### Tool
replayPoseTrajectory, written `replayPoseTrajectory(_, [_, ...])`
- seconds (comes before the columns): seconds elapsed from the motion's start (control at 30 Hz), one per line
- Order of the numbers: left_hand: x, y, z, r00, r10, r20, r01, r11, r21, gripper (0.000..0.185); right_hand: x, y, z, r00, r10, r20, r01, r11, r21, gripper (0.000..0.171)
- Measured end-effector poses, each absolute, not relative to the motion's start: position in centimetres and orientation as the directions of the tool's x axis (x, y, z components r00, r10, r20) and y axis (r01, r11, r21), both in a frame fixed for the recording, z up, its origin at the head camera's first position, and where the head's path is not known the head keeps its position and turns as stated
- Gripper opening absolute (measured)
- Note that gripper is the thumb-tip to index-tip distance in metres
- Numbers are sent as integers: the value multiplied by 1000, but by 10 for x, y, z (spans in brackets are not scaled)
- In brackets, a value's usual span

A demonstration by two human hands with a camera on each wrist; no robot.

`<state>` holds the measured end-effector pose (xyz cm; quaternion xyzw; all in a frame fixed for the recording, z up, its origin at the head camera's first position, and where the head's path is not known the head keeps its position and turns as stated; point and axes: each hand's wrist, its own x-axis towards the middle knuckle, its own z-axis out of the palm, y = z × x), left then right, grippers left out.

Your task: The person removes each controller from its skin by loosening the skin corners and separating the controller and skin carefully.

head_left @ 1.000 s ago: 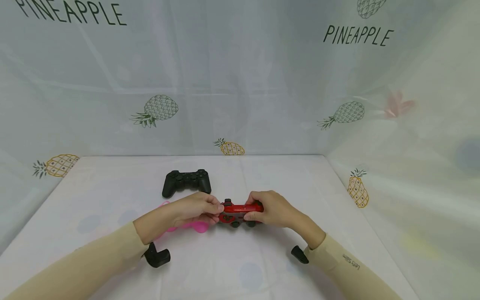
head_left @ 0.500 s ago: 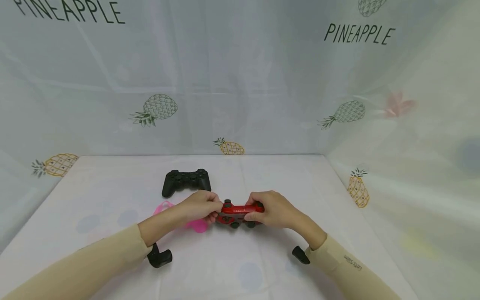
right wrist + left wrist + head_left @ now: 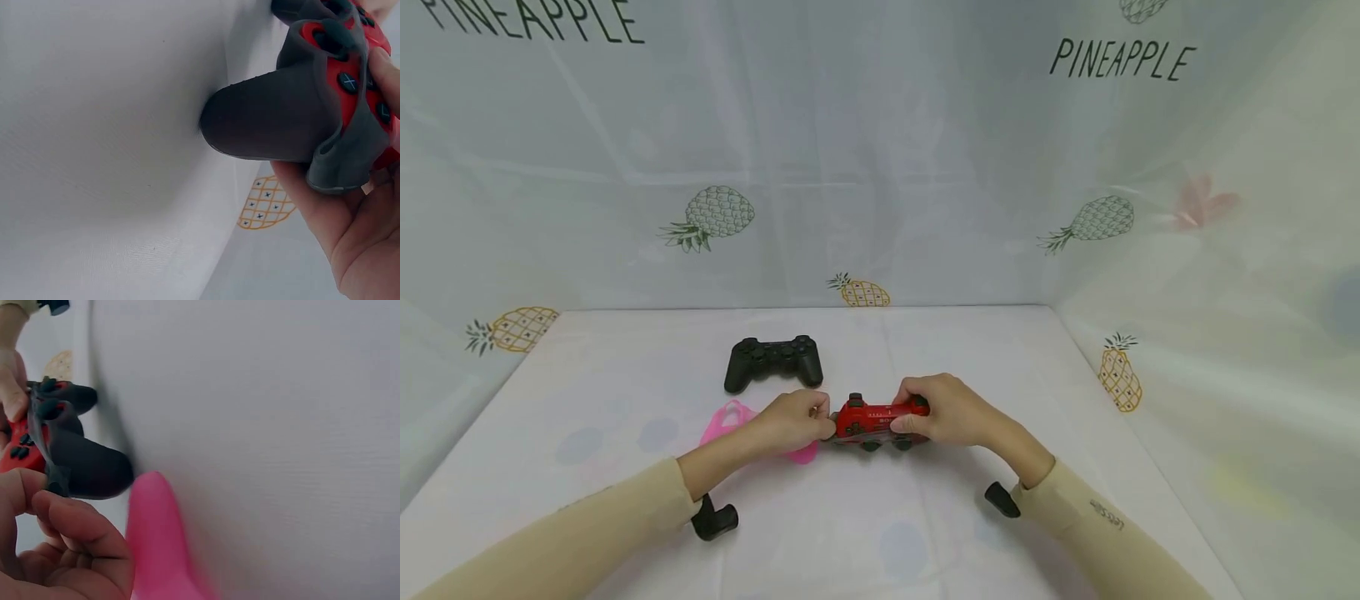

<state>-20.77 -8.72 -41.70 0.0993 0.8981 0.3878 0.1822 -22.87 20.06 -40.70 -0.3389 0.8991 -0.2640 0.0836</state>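
A red game controller (image 3: pixel 876 412), partly wrapped in a dark grey silicone cover (image 3: pixel 94 462), stands tilted at the middle of the table. My left hand (image 3: pixel 793 422) pinches a loose edge of that cover between thumb and forefinger at the controller's left end. On the other end, my right hand (image 3: pixel 951 408) grips the controller, thumb across its face. The right wrist view shows the grip sleeved, while the cover's rim (image 3: pixel 347 159) hangs loose off the red body. Beneath my left hand and wrist lies a pink silicone cover (image 3: pixel 730 417), partly hidden.
A black game controller (image 3: pixel 775 358) lies behind my left hand. Black wrist-worn pieces (image 3: pixel 715 520) show under both sleeves. Pineapple-print curtains stand behind and beside the white table (image 3: pixel 820 533).
My left hand has shifted its pinch and drawn slightly left with the cover's edge. More of the controller's red face shows now. The right hand keeps its hold, tilting the controller a little.
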Motion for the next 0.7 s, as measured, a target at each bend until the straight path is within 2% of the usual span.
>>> replayPoseTrajectory(0.33, [-209,-89,-425,-923,307,-231,21,639,769,14,-230,199,-410,-788,-616,-2,-500,641,-582,22])
replayPoseTrajectory(0.53, [-206,-91,-429,-927,285,-244,-45,560,827,6,-230,198,-411,-797,-604,-16,-459,623,-634,24])
replayPoseTrajectory(0.7, [-205,-91,-424,-907,332,-260,-69,491,869,6,-228,198,-410,-807,-590,-18,-442,624,-644,26])
